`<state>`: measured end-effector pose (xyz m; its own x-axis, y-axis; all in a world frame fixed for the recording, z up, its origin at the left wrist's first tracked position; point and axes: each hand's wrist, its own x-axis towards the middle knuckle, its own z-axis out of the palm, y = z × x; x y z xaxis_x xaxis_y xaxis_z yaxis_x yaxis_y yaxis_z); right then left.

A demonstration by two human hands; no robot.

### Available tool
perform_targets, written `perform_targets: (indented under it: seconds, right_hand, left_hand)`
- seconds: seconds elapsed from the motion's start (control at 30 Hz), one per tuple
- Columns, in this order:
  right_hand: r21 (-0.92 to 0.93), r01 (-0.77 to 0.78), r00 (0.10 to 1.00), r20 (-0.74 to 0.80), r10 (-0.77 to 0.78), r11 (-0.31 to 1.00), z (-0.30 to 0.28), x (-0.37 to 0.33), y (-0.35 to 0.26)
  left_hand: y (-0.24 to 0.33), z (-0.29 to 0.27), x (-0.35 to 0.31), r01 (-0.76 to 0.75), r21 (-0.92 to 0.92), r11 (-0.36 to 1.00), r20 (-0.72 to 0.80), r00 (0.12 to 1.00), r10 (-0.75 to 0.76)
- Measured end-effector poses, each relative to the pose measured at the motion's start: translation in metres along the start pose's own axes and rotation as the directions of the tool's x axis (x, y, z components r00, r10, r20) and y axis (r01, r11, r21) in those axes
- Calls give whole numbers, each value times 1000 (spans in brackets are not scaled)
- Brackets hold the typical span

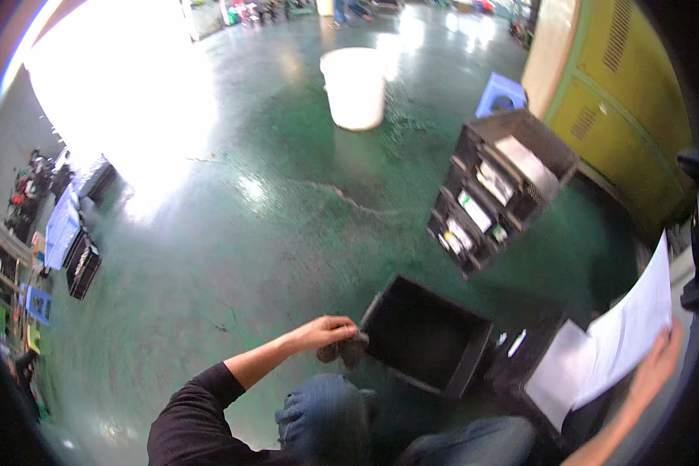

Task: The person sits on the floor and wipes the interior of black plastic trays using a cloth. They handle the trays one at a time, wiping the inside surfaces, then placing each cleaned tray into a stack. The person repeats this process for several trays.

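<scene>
My left hand [324,332] reaches out past my left knee with its fingers closed. A dark grey-brown, lumpy thing [352,351] hangs under those fingers, beside the left corner of an open black crate [466,371]; its kind cannot be made out. Inside, the crate looks dark, and no contents show. At the far right, my right hand [660,359] grips the edge of a white printed paper sheet [625,330], which curves upward. Another pale sheet [561,371] lies against it, over a dark surface with two small white pieces [516,342].
Beyond the crate stands a black compartmented bin [512,225] holding papers and small packages. Behind it are a blue stool [502,95] and a yellow-green cabinet [621,101]. A white bucket [356,89] stands on the green floor [233,264]. Blue and black crates [64,225] line the left.
</scene>
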<state>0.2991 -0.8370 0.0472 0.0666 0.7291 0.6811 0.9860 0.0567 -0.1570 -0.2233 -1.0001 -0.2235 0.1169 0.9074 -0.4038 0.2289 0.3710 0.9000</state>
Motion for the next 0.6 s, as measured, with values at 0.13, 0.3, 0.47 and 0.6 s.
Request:
perform_targets:
  seconds: [0.13, 0.3, 0.47, 0.6]
  right_hand:
    - [256, 327, 927, 100, -362, 910, 85, -87, -164]
    - [315, 351, 634, 613, -471, 882, 260, -256, -238]
    - [328, 0, 351, 885, -307, 945, 319, -359, -229]
    - [351, -303, 155, 935, -318, 886, 335, -349, -223]
  left_hand:
    - [-12, 1, 1, -32, -128, 991, -52, 998, 25]
    - [-35, -3, -14, -46, -148, 988, -86, 996, 33]
    - [-66, -18, -52, 85, -203, 976, -178, 976, -122]
    - [-94, -14, -65, 118, -303, 946, -207, 961, -186]
